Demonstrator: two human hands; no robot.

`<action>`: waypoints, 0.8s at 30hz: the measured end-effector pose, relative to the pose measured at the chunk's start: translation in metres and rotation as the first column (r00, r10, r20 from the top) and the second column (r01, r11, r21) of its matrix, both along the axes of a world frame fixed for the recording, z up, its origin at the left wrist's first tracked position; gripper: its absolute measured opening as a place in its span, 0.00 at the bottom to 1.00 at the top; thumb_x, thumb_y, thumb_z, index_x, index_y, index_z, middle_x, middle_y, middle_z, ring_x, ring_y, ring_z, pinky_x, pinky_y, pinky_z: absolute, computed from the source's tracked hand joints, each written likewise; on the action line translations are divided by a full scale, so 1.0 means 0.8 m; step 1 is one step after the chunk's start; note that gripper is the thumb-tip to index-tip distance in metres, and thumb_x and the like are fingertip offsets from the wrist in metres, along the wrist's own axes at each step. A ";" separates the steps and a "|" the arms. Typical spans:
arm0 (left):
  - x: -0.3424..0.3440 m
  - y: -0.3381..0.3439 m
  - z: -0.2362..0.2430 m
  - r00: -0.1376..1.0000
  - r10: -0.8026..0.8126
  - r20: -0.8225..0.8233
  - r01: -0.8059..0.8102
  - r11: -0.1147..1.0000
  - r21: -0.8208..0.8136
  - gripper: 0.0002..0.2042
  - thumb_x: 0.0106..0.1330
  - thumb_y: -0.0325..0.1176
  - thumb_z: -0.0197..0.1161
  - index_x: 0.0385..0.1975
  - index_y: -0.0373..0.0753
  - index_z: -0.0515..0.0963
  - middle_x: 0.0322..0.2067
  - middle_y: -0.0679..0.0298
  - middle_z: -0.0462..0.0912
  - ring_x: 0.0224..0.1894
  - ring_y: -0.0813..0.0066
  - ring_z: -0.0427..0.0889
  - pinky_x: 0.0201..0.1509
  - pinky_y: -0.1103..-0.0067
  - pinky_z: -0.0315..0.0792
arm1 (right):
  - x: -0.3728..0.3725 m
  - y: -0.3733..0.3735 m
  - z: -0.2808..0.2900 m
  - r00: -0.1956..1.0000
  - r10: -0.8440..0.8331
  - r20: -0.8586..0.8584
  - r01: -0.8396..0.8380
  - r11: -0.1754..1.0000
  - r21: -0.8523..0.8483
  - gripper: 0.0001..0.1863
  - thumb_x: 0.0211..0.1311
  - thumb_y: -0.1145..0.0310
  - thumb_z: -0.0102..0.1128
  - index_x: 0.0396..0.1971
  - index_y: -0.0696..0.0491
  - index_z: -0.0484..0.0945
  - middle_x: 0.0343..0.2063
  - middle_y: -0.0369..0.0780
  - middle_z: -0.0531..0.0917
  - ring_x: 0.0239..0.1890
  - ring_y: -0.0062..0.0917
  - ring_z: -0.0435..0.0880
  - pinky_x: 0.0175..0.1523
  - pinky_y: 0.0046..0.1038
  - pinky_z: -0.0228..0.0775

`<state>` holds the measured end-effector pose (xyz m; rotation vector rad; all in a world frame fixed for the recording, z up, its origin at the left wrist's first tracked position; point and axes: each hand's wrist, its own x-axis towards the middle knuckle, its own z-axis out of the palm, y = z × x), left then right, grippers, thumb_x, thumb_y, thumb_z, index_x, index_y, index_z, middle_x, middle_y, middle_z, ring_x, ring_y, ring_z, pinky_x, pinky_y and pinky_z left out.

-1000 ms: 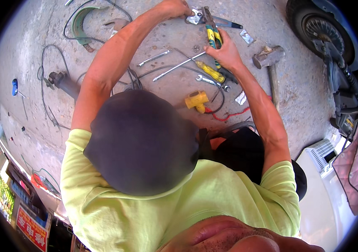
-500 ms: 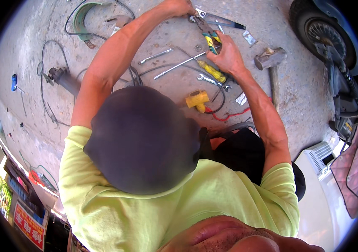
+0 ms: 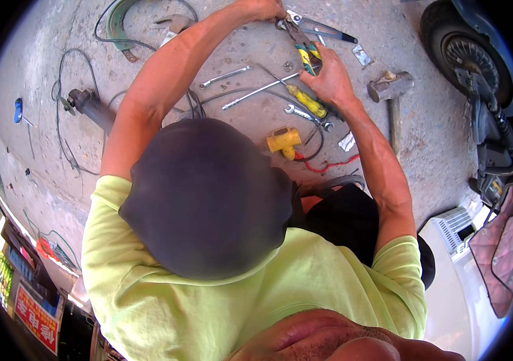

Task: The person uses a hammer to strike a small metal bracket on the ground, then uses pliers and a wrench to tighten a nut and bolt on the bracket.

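Observation:
At the far middle, my right hand (image 3: 330, 78) is closed around the yellow-and-green handles of a pair of pliers (image 3: 302, 49). The pliers' jaws point away from me and touch or nearly touch a small metal part beside my left fingers. My left hand (image 3: 262, 9) is pinched at the top edge of the view, partly cut off; what its fingers hold is too small to make out. Just right of the jaws lies a dark tapered metal bar (image 3: 328, 33) with a silver end. A yellow-handled screwdriver (image 3: 306, 100) rests on the floor near my right wrist.
Around the concrete floor lie a combination wrench (image 3: 226, 76), a long metal rod (image 3: 259, 91), a yellow tool head (image 3: 283, 141), a hammer (image 3: 390, 87), an angle grinder (image 3: 91, 108) and loose cables. A wheel (image 3: 470, 54) stands at right. A dark rounded shape (image 3: 208, 198) fills the near middle.
The whole view has shifted slightly. My hands stay at the same spot, with the pliers still in my right hand and the jaws by my left fingers.

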<state>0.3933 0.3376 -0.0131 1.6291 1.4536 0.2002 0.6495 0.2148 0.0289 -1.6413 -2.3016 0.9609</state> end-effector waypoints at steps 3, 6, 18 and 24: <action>-0.001 0.001 -0.004 1.000 0.019 0.013 -0.018 1.000 -0.002 0.13 0.52 0.41 0.68 0.25 0.35 0.88 0.20 0.55 0.85 0.23 0.64 0.83 0.33 0.70 0.77 | 0.000 0.000 -0.001 1.000 0.004 0.003 -0.004 1.000 0.002 0.43 0.51 0.58 0.72 0.67 0.60 0.68 0.57 0.53 0.78 0.60 0.46 0.79 0.64 0.39 0.72; 0.001 -0.002 0.000 0.997 0.070 0.039 -0.069 0.997 -0.040 0.13 0.52 0.41 0.68 0.26 0.36 0.88 0.21 0.55 0.86 0.23 0.65 0.84 0.33 0.70 0.78 | 0.000 0.000 -0.001 1.000 0.000 0.013 0.000 1.000 -0.003 0.43 0.51 0.58 0.72 0.67 0.60 0.68 0.57 0.53 0.78 0.60 0.46 0.79 0.64 0.40 0.72; 0.003 0.012 -0.043 0.950 -0.238 -0.205 0.289 0.915 0.281 0.10 0.51 0.39 0.66 0.26 0.41 0.88 0.27 0.56 0.88 0.31 0.54 0.86 0.39 0.65 0.79 | -0.003 -0.002 0.009 1.000 -0.014 0.028 0.014 1.000 -0.025 0.43 0.52 0.60 0.73 0.66 0.65 0.68 0.57 0.56 0.78 0.60 0.47 0.79 0.65 0.39 0.71; -0.004 0.012 -0.044 0.964 -0.227 -0.141 0.251 0.950 0.188 0.11 0.52 0.40 0.66 0.26 0.40 0.87 0.28 0.53 0.87 0.30 0.55 0.86 0.39 0.65 0.79 | -0.005 -0.001 0.004 0.998 -0.007 0.057 0.010 0.999 -0.043 0.44 0.53 0.58 0.73 0.69 0.58 0.66 0.57 0.54 0.77 0.58 0.48 0.80 0.62 0.42 0.74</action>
